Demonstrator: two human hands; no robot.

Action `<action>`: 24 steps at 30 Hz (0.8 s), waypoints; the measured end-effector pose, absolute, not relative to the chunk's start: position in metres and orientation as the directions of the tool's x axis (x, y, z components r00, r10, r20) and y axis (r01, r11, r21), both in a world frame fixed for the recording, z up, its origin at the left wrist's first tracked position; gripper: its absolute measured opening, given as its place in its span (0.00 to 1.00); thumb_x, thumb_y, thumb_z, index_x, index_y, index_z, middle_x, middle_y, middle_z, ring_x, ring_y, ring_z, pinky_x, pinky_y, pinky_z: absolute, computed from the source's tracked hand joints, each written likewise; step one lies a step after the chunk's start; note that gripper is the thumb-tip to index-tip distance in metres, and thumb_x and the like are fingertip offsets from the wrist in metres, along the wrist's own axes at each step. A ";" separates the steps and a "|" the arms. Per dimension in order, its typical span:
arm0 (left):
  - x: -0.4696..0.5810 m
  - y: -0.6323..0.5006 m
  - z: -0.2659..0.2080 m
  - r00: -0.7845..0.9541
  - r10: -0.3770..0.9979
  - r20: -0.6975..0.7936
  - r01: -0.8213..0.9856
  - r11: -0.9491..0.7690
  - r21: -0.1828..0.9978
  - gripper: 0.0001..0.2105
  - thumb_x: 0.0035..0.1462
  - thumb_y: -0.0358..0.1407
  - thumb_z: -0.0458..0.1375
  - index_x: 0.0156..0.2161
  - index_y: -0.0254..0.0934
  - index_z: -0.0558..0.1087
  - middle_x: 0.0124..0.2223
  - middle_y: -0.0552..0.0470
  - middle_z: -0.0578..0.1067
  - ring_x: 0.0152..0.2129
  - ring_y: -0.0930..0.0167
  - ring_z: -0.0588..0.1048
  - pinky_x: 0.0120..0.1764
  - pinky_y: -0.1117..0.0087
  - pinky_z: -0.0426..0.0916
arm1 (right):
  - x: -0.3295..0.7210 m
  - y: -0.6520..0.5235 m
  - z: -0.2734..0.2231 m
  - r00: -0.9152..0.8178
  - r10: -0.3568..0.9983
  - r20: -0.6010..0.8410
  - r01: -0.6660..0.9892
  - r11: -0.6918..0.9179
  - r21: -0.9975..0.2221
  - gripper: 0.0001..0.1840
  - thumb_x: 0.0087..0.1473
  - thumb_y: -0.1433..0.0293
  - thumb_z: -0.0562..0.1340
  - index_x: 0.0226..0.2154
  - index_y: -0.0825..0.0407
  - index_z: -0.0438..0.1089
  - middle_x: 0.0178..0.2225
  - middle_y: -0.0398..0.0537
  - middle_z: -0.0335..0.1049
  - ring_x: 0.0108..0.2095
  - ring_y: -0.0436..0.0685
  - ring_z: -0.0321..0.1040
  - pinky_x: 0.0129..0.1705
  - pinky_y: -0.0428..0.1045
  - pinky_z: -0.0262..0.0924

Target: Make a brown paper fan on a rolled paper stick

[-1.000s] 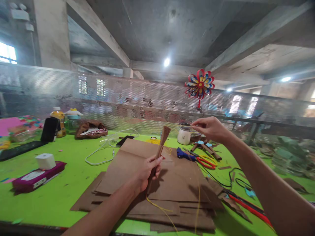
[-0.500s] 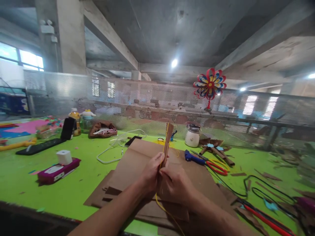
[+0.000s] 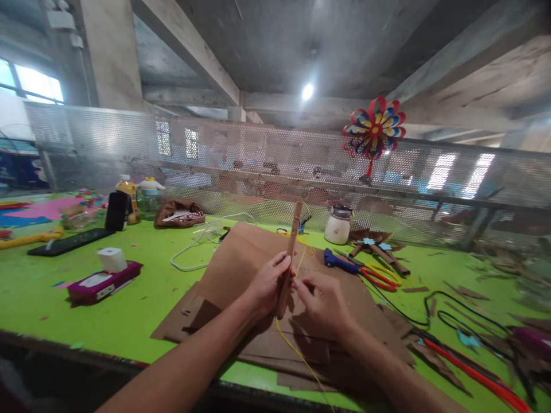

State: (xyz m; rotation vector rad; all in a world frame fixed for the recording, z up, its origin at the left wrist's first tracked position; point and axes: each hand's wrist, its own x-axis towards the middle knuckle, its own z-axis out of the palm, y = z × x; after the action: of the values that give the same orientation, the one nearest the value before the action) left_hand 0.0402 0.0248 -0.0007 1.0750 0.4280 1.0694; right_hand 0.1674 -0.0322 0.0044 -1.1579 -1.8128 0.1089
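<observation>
My left hand (image 3: 273, 281) is closed around a narrow brown cardboard roll (image 3: 295, 226), held nearly upright with its top leaning slightly right. A thin yellow string (image 3: 297, 349) hangs from the roll's lower end toward the table edge. Another stretch of it runs from near the roll's top down to my right hand (image 3: 322, 298). There the thumb and forefinger are pinched on the string, just right of the roll. Beneath both hands lie brown cardboard sheets (image 3: 241, 246), stacked unevenly on the green table (image 3: 159, 304).
Right of the sheets lie a blue-handled tool (image 3: 340, 261), red-handled scissors (image 3: 381, 278), a black cable (image 3: 430, 304) and cardboard scraps. A white jar (image 3: 338, 225) stands behind. At left are a purple box (image 3: 103, 284) and a phone (image 3: 117, 210). A perforated metal screen (image 3: 267, 166) closes the back.
The roll has turned in my left hand, so the string no longer lies along its near face. My right hand has moved slightly right, drawing the string away. The view has tilted a little.
</observation>
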 end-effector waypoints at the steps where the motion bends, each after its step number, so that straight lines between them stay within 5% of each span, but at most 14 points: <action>1: 0.041 0.024 -0.001 0.459 0.866 0.199 -0.495 0.063 0.867 0.14 0.53 0.40 0.57 0.45 0.37 0.67 0.26 0.56 0.67 0.20 0.78 0.68 0.24 0.77 0.64 | 0.176 -0.027 0.008 -0.046 0.737 0.675 0.650 0.535 -0.540 0.18 0.55 0.65 0.55 0.19 0.54 0.68 0.18 0.44 0.66 0.21 0.50 0.61 0.25 0.45 0.52; 6: 0.045 0.019 -0.001 0.436 0.864 0.253 -0.475 -0.017 0.880 0.16 0.53 0.42 0.58 0.45 0.37 0.67 0.26 0.55 0.68 0.22 0.76 0.70 0.22 0.78 0.63 | 0.224 0.000 0.039 0.232 0.564 0.793 0.653 0.514 -0.556 0.14 0.50 0.62 0.59 0.27 0.56 0.71 0.31 0.53 0.70 0.34 0.57 0.66 0.34 0.49 0.61; 9: 0.048 0.018 -0.003 0.436 0.866 0.245 -0.452 -0.025 0.892 0.20 0.51 0.42 0.59 0.47 0.36 0.66 0.26 0.55 0.69 0.20 0.77 0.69 0.21 0.78 0.60 | 0.238 0.009 0.071 0.293 0.521 0.802 0.635 0.521 -0.571 0.16 0.49 0.60 0.60 0.33 0.56 0.71 0.33 0.53 0.70 0.33 0.56 0.67 0.33 0.50 0.62; 19: 0.050 0.014 -0.007 0.458 0.848 0.266 -0.426 -0.053 0.903 0.20 0.50 0.41 0.60 0.47 0.33 0.69 0.24 0.55 0.69 0.18 0.80 0.64 0.21 0.78 0.57 | 0.220 0.024 0.115 0.273 0.717 0.641 0.467 0.484 -0.740 0.17 0.44 0.57 0.63 0.23 0.57 0.68 0.17 0.44 0.65 0.16 0.47 0.60 0.18 0.45 0.56; 24: 0.050 0.017 -0.009 0.444 0.851 0.280 -0.442 -0.064 0.895 0.19 0.51 0.41 0.60 0.47 0.33 0.69 0.24 0.55 0.67 0.18 0.80 0.63 0.21 0.78 0.55 | 0.220 0.019 0.108 0.311 0.738 0.598 0.358 0.492 -0.793 0.16 0.42 0.59 0.64 0.21 0.56 0.67 0.18 0.46 0.68 0.16 0.49 0.63 0.18 0.46 0.59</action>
State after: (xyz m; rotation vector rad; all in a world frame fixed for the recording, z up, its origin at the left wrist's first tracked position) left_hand 0.0504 0.0172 -0.0093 1.2205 0.4304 1.1143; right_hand 0.2197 0.0193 0.1076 -1.0954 -1.2910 0.3318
